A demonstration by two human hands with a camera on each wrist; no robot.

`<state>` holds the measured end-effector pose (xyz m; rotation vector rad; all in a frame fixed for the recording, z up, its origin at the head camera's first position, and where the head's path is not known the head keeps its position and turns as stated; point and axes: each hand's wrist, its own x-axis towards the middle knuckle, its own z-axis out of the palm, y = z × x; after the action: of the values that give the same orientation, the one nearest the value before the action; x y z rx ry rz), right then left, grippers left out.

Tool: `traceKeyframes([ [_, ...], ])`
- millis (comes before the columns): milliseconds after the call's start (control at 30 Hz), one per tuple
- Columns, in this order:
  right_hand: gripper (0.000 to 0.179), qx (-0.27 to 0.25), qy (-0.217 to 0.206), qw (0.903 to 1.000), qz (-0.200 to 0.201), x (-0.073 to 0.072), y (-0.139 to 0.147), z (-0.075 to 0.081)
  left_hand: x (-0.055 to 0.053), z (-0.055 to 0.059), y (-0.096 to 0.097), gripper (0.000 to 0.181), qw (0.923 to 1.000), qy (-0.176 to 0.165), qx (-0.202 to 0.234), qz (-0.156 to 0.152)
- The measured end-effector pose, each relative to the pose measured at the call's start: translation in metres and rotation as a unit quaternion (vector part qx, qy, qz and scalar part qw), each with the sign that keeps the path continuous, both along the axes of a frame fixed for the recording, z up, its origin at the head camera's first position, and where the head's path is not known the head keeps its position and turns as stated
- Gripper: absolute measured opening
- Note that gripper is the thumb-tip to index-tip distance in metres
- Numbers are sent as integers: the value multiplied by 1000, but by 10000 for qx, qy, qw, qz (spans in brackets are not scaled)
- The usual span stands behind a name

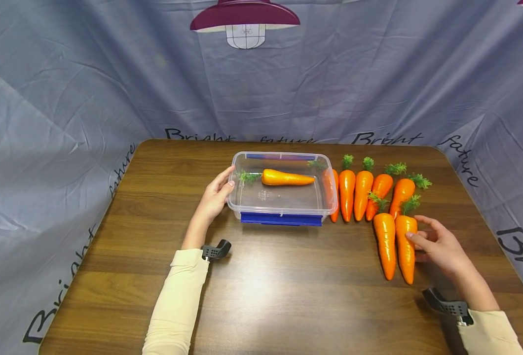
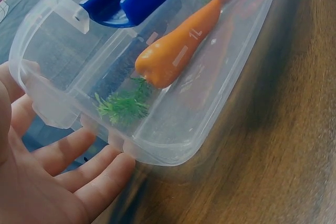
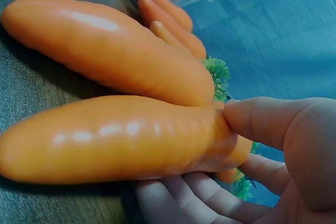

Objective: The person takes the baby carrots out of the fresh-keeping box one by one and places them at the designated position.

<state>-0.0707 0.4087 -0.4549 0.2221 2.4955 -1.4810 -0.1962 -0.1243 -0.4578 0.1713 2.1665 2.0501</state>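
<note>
My left hand (image 1: pixel 217 194) holds the left end of a clear plastic food container (image 1: pixel 281 211) with blue side clips. In the left wrist view its fingers (image 2: pixel 86 174) lie spread against the outer wall. One orange toy carrot (image 1: pixel 287 178) with green leaves lies inside, its tip to the right. At the right, my right hand (image 1: pixel 441 245) pinches the thick end of another carrot (image 1: pixel 406 249), thumb on top and fingers along its far side. That carrot lies on the table beside a similar carrot (image 1: pixel 385 244). Its gripped end is partly hidden by the thumb in the right wrist view.
Behind these two, several more carrots (image 1: pixel 347 195) stand in a row, leaves toward the back. The leftmost is partly behind the container's right wall. A brown wooden table (image 1: pixel 261 291) carries everything, with a grey-blue curtain (image 1: pixel 252 93) around its back and sides.
</note>
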Motion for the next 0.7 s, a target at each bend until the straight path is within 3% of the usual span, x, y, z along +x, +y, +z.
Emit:
traceKeyframes([
  [200, 50, -52, -132, 9999, 96, 0, -3, 1, 0, 0, 0, 51, 10000, -2, 36, -10],
  [467, 69, 499, -210, 9978, 370, 1, -8, 4, 0, 0, 0, 51, 10000, 12, 1, -16],
  [700, 69, 504, -115, 9986, 85, 0, -5, 5, 0, 1, 1, 51, 10000, 48, -13, -14],
])
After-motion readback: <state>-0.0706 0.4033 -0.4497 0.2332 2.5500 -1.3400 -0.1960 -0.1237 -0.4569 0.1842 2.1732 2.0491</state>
